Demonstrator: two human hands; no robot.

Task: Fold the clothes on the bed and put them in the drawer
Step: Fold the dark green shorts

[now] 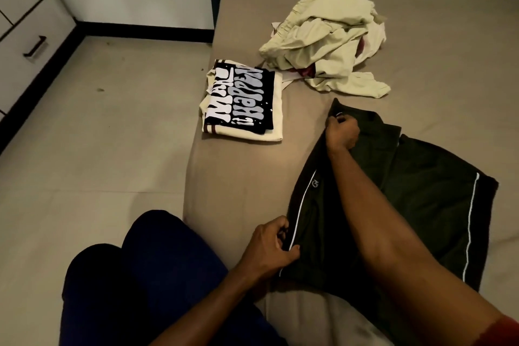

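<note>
While the bed [421,45] takes up most of the view under its tan sheet, your dark green shorts [415,194] lie on its near part, long axis running from near you toward the headboard, waistband at the far end and white-piped leg hems nearest you. Beyond them sits a crumpled pale green pile [323,39] with a bit of maroon cloth showing in it, well apart from the shorts. Just left of that pile rests a folded cream shirt [244,104] with a black printed panel, near the bed's left edge. Your right hand [341,132] has its fingers curled tight, pinching the waistband's left corner. Your left hand [271,247] is likewise curled, thumb and fingers gripping the near left hem by the white stripe. At far left, a white drawer [25,45] with a dark handle stands closed.
</note>
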